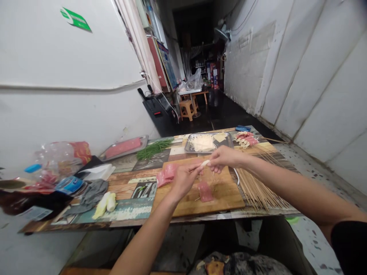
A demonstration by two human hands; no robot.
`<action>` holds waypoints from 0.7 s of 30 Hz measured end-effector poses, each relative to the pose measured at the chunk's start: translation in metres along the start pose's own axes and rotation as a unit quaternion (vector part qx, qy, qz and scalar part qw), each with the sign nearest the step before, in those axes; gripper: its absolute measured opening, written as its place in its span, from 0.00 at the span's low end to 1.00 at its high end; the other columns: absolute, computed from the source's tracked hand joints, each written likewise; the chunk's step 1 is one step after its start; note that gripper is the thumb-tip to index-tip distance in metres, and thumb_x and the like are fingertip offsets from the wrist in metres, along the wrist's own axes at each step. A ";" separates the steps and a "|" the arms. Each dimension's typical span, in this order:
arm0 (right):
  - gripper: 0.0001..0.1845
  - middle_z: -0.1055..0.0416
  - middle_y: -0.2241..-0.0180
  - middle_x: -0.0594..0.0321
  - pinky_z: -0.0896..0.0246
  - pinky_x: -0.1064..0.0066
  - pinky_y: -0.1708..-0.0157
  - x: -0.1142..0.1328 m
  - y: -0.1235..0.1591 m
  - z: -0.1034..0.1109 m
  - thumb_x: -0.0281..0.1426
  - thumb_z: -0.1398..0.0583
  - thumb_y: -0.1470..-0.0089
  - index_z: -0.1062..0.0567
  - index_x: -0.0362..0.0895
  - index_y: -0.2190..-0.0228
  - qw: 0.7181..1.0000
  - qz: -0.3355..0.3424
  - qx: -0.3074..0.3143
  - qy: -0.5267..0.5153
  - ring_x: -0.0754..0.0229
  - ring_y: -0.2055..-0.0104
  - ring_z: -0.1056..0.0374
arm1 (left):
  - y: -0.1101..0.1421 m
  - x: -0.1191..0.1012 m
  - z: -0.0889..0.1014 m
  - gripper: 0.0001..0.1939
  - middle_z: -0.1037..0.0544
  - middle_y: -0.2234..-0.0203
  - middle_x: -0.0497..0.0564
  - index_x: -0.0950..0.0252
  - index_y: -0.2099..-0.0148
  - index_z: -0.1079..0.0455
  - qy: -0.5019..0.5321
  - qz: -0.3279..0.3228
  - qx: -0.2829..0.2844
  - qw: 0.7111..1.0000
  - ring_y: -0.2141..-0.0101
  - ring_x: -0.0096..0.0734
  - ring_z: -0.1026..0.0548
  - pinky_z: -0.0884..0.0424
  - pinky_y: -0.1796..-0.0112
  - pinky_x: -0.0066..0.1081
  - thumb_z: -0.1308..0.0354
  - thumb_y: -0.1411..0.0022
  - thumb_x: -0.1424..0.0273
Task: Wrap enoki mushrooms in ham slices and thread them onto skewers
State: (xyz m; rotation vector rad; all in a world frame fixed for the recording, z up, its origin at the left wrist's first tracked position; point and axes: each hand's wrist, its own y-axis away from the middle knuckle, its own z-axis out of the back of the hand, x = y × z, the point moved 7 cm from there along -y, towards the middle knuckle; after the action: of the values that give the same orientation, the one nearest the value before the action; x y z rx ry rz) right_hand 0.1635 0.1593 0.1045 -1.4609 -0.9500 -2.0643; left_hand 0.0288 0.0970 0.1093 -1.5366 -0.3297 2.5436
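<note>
Above the wooden cutting board [229, 194], my two hands meet at a small bundle of white enoki mushrooms [205, 163]. My left hand [185, 177] pinches its left end, fingers closed. My right hand [223, 158] is closed on the other end, and thin pale strands hang below its fingers. Under my hands a slice of raw pink meat [205, 191] lies flat on the board, with a few strands by its edge. A stack of meat slices [166, 175] rests at the board's left edge, partly behind my left hand.
Beyond the board sits a metal tray [187, 149] of white strands and pale sheets. Bamboo skewers [255, 187] and finished skewers [246, 139] lie right. Left are green chives [155, 148], a meat tray [124, 148], cabbage pieces [106, 204], a grey cloth [91, 196] and bottles [70, 185].
</note>
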 end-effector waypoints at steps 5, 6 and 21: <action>0.11 0.24 0.77 0.59 0.29 0.77 0.72 -0.017 -0.009 -0.017 0.30 0.31 0.56 0.25 0.36 0.76 0.976 0.012 0.010 -0.218 0.68 0.76 0.29 | 0.007 0.011 -0.013 0.14 0.19 0.60 0.50 0.64 0.55 0.22 0.070 -0.021 -0.068 0.995 0.60 0.36 0.22 0.28 0.56 0.34 0.44 0.39 0.64; 0.11 0.24 0.77 0.59 0.28 0.77 0.71 -0.018 -0.010 -0.020 0.30 0.31 0.56 0.26 0.36 0.75 0.970 0.018 0.009 -0.242 0.68 0.76 0.28 | 0.009 0.013 -0.015 0.15 0.19 0.60 0.50 0.64 0.54 0.23 0.081 -0.014 -0.080 0.993 0.60 0.36 0.22 0.28 0.56 0.34 0.44 0.38 0.64; 0.11 0.26 0.76 0.62 0.41 0.75 0.72 -0.068 -0.003 -0.046 0.35 0.36 0.51 0.23 0.38 0.74 0.978 0.158 -0.059 0.124 0.65 0.74 0.33 | 0.050 0.053 -0.024 0.07 0.18 0.68 0.52 0.63 0.63 0.21 -0.031 -0.068 -0.003 0.997 0.67 0.32 0.21 0.25 0.64 0.30 0.40 0.40 0.68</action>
State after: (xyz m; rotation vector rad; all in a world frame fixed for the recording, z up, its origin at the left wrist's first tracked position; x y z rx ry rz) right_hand 0.1560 0.1247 0.0310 -1.2765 -0.4696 -2.0285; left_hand 0.0248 0.0638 0.0405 -1.3893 -0.4335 2.4892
